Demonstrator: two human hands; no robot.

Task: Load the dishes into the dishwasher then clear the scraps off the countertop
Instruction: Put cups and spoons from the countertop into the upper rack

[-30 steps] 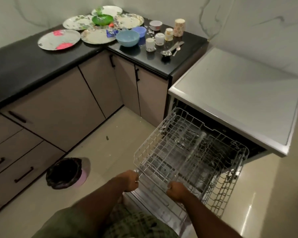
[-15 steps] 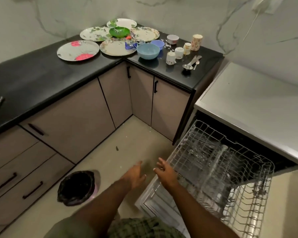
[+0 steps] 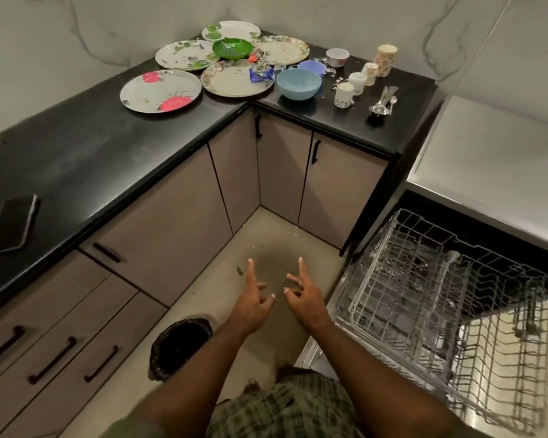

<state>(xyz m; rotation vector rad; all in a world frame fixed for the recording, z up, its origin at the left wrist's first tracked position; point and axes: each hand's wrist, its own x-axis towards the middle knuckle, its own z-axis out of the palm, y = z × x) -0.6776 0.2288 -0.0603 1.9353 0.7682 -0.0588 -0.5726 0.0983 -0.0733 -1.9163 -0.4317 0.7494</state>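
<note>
Taking the blue bowl (image 3: 298, 83) on the corner of the black countertop (image 3: 76, 159) as my marker: far to its left and nearer me a dark flat object (image 3: 11, 222) lies on the counter, which I cannot identify. Just left of the bowl sit the dirty plates, the pink-flowered plate (image 3: 160, 91) farthest left, then a cream plate (image 3: 237, 80) touching a crumpled blue wrapper (image 3: 260, 74). Behind them are more plates and a green bowl (image 3: 232, 48). Right of the blue bowl stand small white cups (image 3: 344, 94), a patterned tumbler (image 3: 386, 60), and spoons (image 3: 382, 102), with pale scraps scattered between them.

Well below the bowl, out over the floor, my left hand (image 3: 252, 306) and my right hand (image 3: 302, 298) hang side by side, fingers spread loosely, gripping nothing. A dark bin (image 3: 179, 346) stands on the floor below my left forearm.

Down and right of the bowl, the dishwasher's wire rack (image 3: 440, 311) is drawn out over the lowered door, and I see no dishes in it.

So I judge loading has not begun; the rack is ready and I am between steps. Next I need to reach up to the counter and take a first dish, probably a plate, tipping any scraps off before standing it between the rack's tines. The wrapper and crumbs wait until the dishes are gone.
</note>
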